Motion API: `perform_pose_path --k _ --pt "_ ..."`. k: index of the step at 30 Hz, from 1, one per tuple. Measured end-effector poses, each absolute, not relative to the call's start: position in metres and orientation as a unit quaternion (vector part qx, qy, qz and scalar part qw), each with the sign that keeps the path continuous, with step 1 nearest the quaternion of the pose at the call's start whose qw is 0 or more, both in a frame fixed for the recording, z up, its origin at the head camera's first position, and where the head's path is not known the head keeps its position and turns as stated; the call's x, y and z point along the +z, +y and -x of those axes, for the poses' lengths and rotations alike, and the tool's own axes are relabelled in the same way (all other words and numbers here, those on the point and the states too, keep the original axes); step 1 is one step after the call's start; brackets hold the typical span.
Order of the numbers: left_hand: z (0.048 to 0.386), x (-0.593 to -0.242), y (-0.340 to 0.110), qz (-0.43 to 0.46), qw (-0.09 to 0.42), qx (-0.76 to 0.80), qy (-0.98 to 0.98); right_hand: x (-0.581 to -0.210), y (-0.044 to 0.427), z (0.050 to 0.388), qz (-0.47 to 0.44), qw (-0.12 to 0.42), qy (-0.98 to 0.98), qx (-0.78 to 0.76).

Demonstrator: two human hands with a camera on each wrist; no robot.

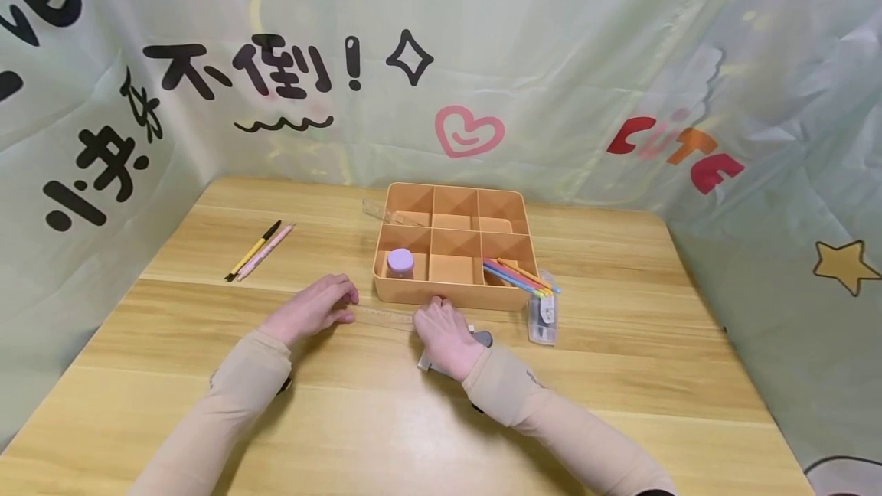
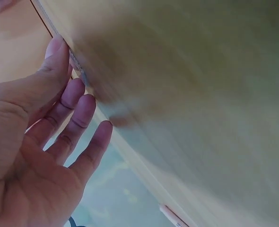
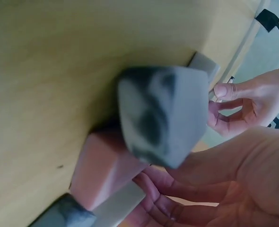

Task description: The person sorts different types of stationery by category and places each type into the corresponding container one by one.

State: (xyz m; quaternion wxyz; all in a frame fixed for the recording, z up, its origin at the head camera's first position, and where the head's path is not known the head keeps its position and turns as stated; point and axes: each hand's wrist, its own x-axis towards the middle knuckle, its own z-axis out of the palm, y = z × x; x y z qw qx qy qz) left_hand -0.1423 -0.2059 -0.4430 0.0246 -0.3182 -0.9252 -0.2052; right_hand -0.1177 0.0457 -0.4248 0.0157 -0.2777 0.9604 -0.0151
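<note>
A clear ruler (image 1: 382, 318) spans the space between the hands, in front of the orange organizer. My left hand (image 1: 313, 308) (image 2: 49, 127) pinches its left end between thumb and fingers, the other fingers spread loosely. At its right end my right hand (image 1: 448, 337) grips with curled fingers; the fingertips are partly hidden. Just under and beside that hand lie several erasers: a grey-and-black one (image 3: 163, 113), a pink one (image 3: 104, 165) and a white one (image 3: 120, 203). In the right wrist view they cover part of the right hand (image 3: 224, 179) and its thumb tip.
The six-compartment organizer (image 1: 451, 295) holds a purple-lidded jar (image 1: 400, 262), colored pencils (image 1: 517, 278) leaning over its right edge, and another clear ruler (image 1: 386, 213) at back left. A clear case (image 1: 543, 324) stands to its right. Pens (image 1: 265, 252) lie at the left.
</note>
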Motion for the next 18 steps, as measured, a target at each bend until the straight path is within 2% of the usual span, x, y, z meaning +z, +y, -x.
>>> perform_pose_path --k 9,18 --pt "0.139 -0.441 -0.202 0.316 0.048 -0.185 -0.929 -0.427 0.05 0.118 0.252 0.007 0.968 -0.013" --pt "0.139 -0.444 -0.202 0.322 0.043 -0.172 -0.93 -0.43 0.059 0.119 0.25 0.018 0.967 -0.043"
